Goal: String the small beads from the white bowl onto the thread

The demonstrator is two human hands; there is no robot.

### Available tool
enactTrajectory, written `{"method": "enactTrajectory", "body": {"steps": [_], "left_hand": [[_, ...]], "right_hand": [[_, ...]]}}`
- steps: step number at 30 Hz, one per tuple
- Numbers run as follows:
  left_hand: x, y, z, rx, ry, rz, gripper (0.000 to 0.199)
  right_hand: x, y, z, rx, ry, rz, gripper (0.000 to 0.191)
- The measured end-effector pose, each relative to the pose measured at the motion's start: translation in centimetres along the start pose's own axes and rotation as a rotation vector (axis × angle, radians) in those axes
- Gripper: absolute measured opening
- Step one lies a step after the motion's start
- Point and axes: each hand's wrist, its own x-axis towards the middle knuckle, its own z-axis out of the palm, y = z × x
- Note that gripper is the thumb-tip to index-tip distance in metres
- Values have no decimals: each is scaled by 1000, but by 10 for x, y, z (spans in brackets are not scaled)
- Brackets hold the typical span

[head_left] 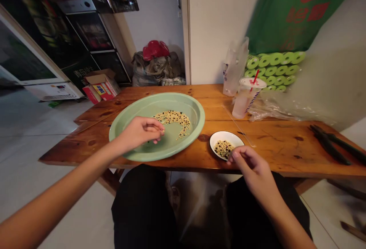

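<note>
A wide green basin point(114, 130) holds a curved band of pale yellow and black beans point(173, 117). Over its near left part is my left hand point(141, 132), thumb and fingers pinched together with what looks like one pale bean at the tips. To the right, a small white bowl with a dark rim point(228, 136) contains a heap of the same mixed beans point(223, 148). My right hand point(253, 163) is at the bowl's near right rim, its thumb and fingers drawn together. Whether those fingers grip the rim or a bean is hidden.
A lidded plastic cup with a red straw point(247, 98) stands behind the bowl, beside a clear plastic bag point(236, 68). Green rolls point(274, 69) are stacked by the wall. Dark long-handled tools point(331, 146) lie at the right of the wooden table point(217, 124).
</note>
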Motion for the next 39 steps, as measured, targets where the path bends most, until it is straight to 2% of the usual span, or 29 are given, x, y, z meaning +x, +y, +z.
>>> {"method": "enactTrajectory", "body": {"steps": [3,6,9,12,15,19,23,29,32,36,39], "left_hand": [[-14,19,44,-222,-4,43,16],[-13,38,83,-441,-4,89,18],[-1,54,109,-653,-11,118,19],[12,63,122,-817,-6,123,17],[16,60,130,-902,23,100,13],[8,47,133,-924,50,13,12],[-4,42,128,-928,97,-36,12],[-9,35,125,-912,69,-65,6],[-5,32,128,-861,137,-14,4],[-4,36,130,-703,278,123,9],[-12,43,132,-586,397,241,13]], "right_hand": [[9,-22,9,58,-53,-8,35],[26,-51,17,122,-120,-11,33],[52,-73,19,188,-184,-20,30],[75,-78,15,229,-262,-32,26],[83,-67,11,274,-322,-39,24],[70,-51,10,321,-361,-10,20],[47,-54,13,337,-346,26,15],[32,-57,13,269,-280,2,13],[36,-55,19,186,-246,-50,12],[39,-58,36,201,-97,-74,14],[33,-63,45,216,-77,-148,12]]}}
